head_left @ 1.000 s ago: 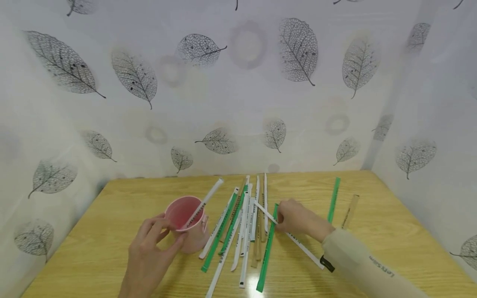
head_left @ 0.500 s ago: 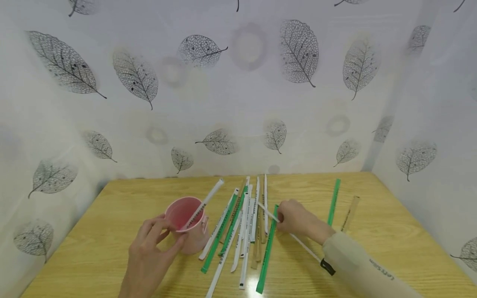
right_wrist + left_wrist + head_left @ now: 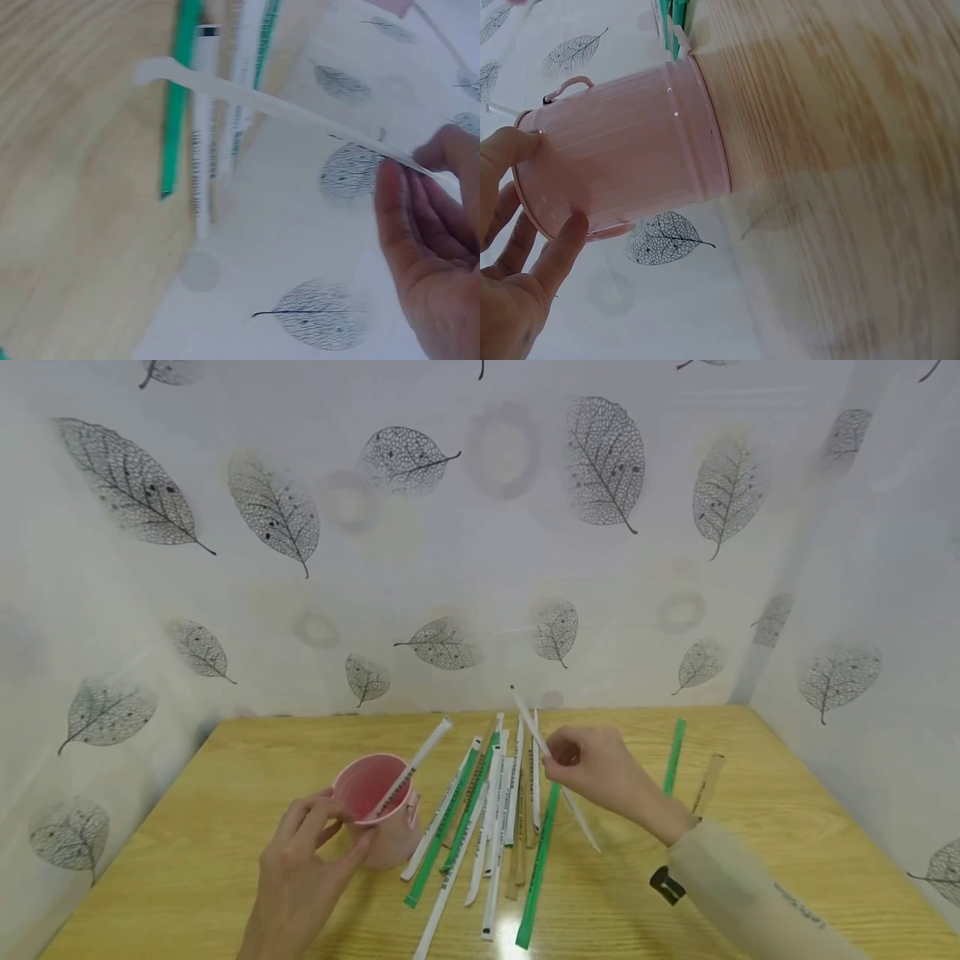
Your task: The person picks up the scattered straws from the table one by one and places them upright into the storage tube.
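My left hand (image 3: pixel 300 860) grips the rim of a small pink bucket (image 3: pixel 392 850), thumb on the near side. In the left wrist view the bucket (image 3: pixel 622 150) stands upright on the table, a small handle on its side. One white paper-wrapped straw (image 3: pixel 412 770) leans in it, its top sticking out. Between thumb and fingertips my right hand (image 3: pixel 600 770) pinches another white wrapped straw (image 3: pixel 529 722), held tilted above the table. The right wrist view shows this straw (image 3: pixel 292 112) crossing in front of the others, its far end bent.
Several white, green and brown wrapped straws (image 3: pixel 491 843) lie in a loose pile right of the bucket. A green straw (image 3: pixel 541 868) lies at the pile's right edge. Farther right are another green straw (image 3: pixel 675 756) and a brown one (image 3: pixel 707 785). A leaf-patterned curtain (image 3: pixel 480 552) hangs behind the table.
My right hand has lifted the white straw off the table, so its upper end now stands above the pile. The left hand and bucket have stayed put.
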The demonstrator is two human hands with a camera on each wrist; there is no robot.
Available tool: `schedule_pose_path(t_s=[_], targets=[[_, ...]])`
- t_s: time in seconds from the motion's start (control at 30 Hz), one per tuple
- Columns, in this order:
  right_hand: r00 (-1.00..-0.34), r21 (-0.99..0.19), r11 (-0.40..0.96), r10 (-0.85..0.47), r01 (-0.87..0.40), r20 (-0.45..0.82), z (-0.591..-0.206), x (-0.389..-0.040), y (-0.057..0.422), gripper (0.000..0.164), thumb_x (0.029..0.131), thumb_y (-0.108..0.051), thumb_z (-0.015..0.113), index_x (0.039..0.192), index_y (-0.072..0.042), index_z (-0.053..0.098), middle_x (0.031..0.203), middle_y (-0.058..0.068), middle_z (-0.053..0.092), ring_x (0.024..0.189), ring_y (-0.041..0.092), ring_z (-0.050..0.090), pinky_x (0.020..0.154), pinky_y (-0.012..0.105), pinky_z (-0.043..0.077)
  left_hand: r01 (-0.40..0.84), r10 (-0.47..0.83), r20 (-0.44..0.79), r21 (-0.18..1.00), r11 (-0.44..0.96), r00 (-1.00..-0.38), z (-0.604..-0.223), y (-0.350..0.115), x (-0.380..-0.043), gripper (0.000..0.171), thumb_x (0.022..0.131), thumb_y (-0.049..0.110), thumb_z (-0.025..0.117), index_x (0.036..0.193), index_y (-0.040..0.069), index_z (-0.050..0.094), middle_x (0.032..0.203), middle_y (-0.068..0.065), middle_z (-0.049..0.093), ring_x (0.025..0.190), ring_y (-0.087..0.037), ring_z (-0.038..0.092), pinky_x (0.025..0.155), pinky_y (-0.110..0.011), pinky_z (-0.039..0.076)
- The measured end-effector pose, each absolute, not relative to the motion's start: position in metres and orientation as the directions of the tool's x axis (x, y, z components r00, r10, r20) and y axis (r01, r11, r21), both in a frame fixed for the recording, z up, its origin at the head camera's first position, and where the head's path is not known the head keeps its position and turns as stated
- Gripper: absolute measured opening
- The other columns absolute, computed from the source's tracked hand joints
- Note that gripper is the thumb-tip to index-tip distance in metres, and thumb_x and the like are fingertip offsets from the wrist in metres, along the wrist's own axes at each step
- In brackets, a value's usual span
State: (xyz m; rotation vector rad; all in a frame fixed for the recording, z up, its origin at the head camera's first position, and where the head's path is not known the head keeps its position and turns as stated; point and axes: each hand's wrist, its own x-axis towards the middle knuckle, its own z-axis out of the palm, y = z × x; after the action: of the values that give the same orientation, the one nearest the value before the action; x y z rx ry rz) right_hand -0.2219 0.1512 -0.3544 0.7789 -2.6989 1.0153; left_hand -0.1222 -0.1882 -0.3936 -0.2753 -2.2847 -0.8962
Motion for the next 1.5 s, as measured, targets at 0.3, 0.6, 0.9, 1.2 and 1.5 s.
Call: schedule_pose_path(t_s=[0.3, 0.6, 0.9, 1.2, 1.5], targets=[[-0.667, -0.592, 0.308, -0.370, -0.745, 0.647, -0.316, -0.214, 0.125, 0.009, 0.085, -0.004, 0.067, 0.091, -0.011, 0.069, 0.082, -0.001, 0.071, 0.070, 0.006, 0.066, 0.065, 0.024, 0.058, 0.384, -0.053, 0.627, 0.539, 0.749, -0.777, -0.392, -0.188, -0.123, 0.033, 0.067, 0.003, 0.084, 0.090, 0.008, 0.062, 0.104, -0.007, 0.057, 0.112, -0.030, 0.058, 0.077, -0.005, 0.047], [-0.504, -0.531, -0.004, -0.309, -0.847, 0.806, -0.301, -0.211, 0.074, 0.014, 0.078, 0.007, 0.066, 0.090, 0.000, 0.067, 0.081, 0.013, 0.070, 0.072, 0.013, 0.067, 0.066, 0.029, 0.059, 0.415, -0.032, 0.660, 0.508, 0.755, -0.750, -0.393, -0.189, -0.122, 0.035, 0.064, 0.002, 0.085, 0.091, 0.007, 0.063, 0.102, -0.010, 0.058, 0.107, -0.030, 0.060, 0.076, -0.003, 0.046], [-0.391, -0.431, -0.122, -0.255, -0.894, 0.884, -0.294, -0.207, 0.028, 0.010, 0.081, 0.006, 0.064, 0.091, 0.004, 0.064, 0.083, 0.014, 0.068, 0.074, 0.015, 0.065, 0.068, 0.028, 0.059, 0.395, -0.035, 0.645, 0.508, 0.765, -0.763, -0.394, -0.189, -0.122, 0.036, 0.065, 0.005, 0.085, 0.092, 0.011, 0.063, 0.104, -0.007, 0.058, 0.109, -0.027, 0.059, 0.076, -0.005, 0.047], [-0.400, -0.440, -0.095, -0.279, -0.893, 0.873, -0.309, -0.215, 0.001, 0.015, 0.079, 0.008, 0.065, 0.093, 0.004, 0.062, 0.083, 0.015, 0.068, 0.072, 0.018, 0.067, 0.069, 0.022, 0.058, 0.406, -0.042, 0.645, 0.530, 0.745, -0.763, -0.393, -0.190, -0.123, 0.035, 0.066, 0.005, 0.085, 0.092, 0.011, 0.063, 0.104, -0.007, 0.058, 0.110, -0.027, 0.058, 0.076, -0.005, 0.047], [-0.383, -0.433, -0.030, -0.415, -0.901, 0.825, -0.330, -0.215, -0.009, 0.017, 0.081, 0.006, 0.063, 0.097, 0.000, 0.062, 0.088, 0.011, 0.070, 0.075, 0.010, 0.068, 0.069, 0.015, 0.055, 0.431, -0.025, 0.657, 0.521, 0.736, -0.753, -0.394, -0.190, -0.123, 0.034, 0.067, 0.004, 0.084, 0.092, 0.014, 0.063, 0.104, -0.005, 0.058, 0.109, -0.026, 0.057, 0.076, -0.004, 0.048]])
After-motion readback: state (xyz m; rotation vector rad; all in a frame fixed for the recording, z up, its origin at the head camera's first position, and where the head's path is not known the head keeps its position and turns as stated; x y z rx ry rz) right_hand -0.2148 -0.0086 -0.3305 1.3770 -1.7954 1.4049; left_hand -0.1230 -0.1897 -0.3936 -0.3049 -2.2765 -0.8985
